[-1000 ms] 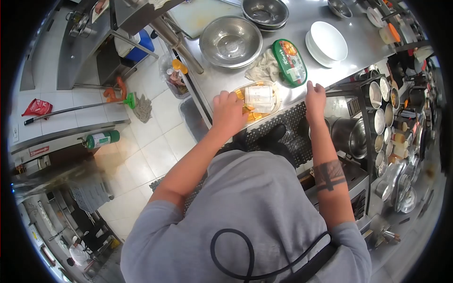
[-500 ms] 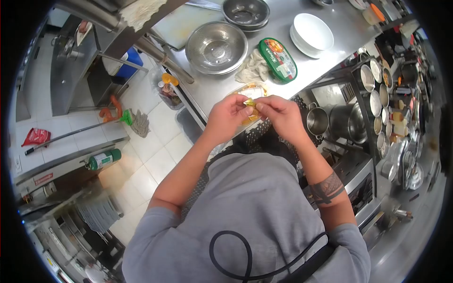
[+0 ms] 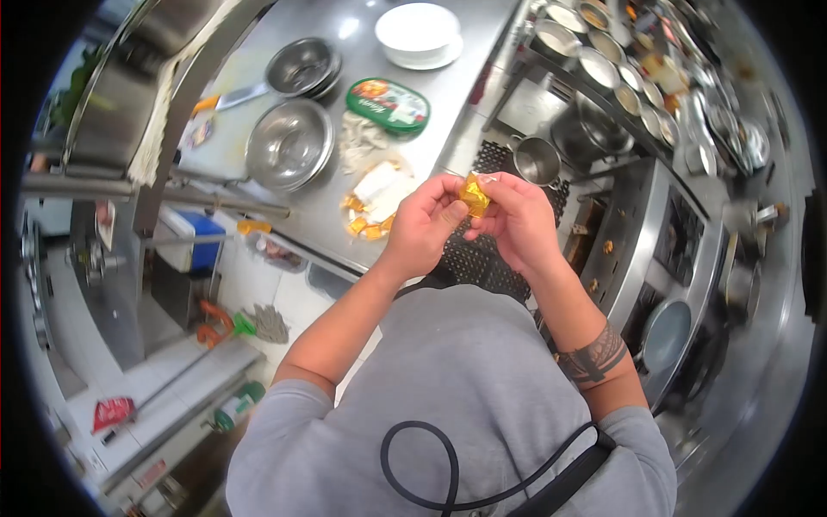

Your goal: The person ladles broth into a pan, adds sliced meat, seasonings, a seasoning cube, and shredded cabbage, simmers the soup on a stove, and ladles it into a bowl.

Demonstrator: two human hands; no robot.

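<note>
Both hands meet in front of my chest, pinching a gold foil wrapper (image 3: pixel 474 196) between the fingertips. My left hand (image 3: pixel 422 226) grips its left side, and my right hand (image 3: pixel 520 221) has hold of the right side. Whatever the foil may contain is hidden. Left of my hands, on the steel counter, lies a clear pack (image 3: pixel 383 191) with a white label and several gold-wrapped pieces. Behind it are a crumpled whitish cloth (image 3: pixel 363 142) and a green oval Knorr tub lid (image 3: pixel 388 106).
Metal bowls (image 3: pixel 289 145) stand at the counter's left, near a knife (image 3: pixel 233 96) on a cutting board. White bowls (image 3: pixel 418 33) sit at the back. On my right are a stove (image 3: pixel 668 250), a steel pot (image 3: pixel 536 161) and shelved pans. A mop (image 3: pixel 269 323) lies lower left.
The view has turned, so the counter appears farther left. My hands have shifted from over the pack to its right, and more of the gold foil shows between them.
</note>
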